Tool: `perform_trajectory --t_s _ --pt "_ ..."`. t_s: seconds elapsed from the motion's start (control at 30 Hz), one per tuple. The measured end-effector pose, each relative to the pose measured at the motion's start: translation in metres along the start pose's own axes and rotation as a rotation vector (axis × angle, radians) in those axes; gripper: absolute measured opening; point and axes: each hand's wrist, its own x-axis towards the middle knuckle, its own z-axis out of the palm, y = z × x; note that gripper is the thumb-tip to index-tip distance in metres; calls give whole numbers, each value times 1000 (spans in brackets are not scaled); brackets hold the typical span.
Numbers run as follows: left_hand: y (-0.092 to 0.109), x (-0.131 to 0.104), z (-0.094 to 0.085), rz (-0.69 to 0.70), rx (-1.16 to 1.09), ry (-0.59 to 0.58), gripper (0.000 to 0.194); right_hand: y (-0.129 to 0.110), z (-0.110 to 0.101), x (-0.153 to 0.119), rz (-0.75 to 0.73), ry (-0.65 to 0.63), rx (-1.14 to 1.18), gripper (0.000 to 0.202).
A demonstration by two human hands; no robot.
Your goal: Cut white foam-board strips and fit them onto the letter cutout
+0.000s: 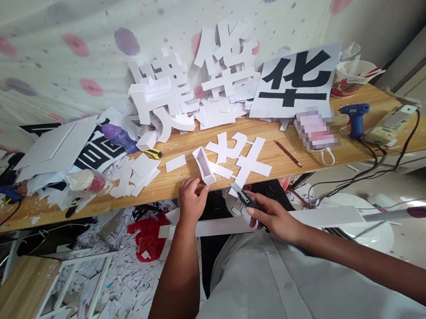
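Note:
My left hand (193, 199) is at the table's front edge, its fingertips against the lower end of a small white open-topped box piece (203, 166). In my right hand (268, 212) is a dark utility knife (250, 202), its blade pointing up and left toward the table edge. Flat white cut-out character pieces (252, 160) lie just right of the box piece. A white rectangle (175, 163) lies to its left. A long white strip (305, 217) stretches across below my hands, in front of my body.
Behind stand white built-up characters (224, 60) and a printed sheet (296, 79). On the right are a pencil (288, 153), a phone (315, 130), a blue glue gun (355, 118) and a power strip (391, 124). Purple bottle (119, 137) and paper stacks (60, 147) sit left.

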Motion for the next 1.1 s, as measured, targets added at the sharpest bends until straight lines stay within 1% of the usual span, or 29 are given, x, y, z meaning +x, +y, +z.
perform_trajectory --t_s 0.1,0.2,0.4,0.53,0.6,0.7,0.77,0.83,0.87,0.93,1.03,1.07,1.1 --pt "-1 6 -1 78 135 -48 11 0 1 0 15 -10 -13 66" --pt "-3 14 -2 107 197 -74 12 -1 2 1 17 -15 -17 66" --pt "-12 20 -3 93 149 -110 16 -3 7 1 43 -25 19 67" --pt "-15 20 -2 81 98 -105 20 -8 7 -1 14 -15 19 60" --pt "-15 20 -1 62 90 -98 22 -11 0 0 -22 46 -15 61" --pt "-16 17 1 41 92 -81 22 -13 -19 6 -69 226 -95 72" --pt "-18 16 3 43 92 -72 22 -12 -34 12 -68 351 -145 79" --pt "-20 15 4 47 88 -66 22 -12 -46 18 -27 430 -178 87" --pt "-20 15 3 49 84 -66 23 -12 -51 20 -2 446 -192 90" --pt "-21 14 2 53 76 -65 23 -12 -57 23 35 441 -222 91" --pt "-19 13 -1 38 42 -49 15 -15 -58 22 36 402 -249 83" --pt "-17 12 -2 12 17 -38 28 -16 -57 21 31 394 -251 80" --pt "-14 11 -3 -29 -11 -25 49 -16 -56 19 25 389 -249 78"
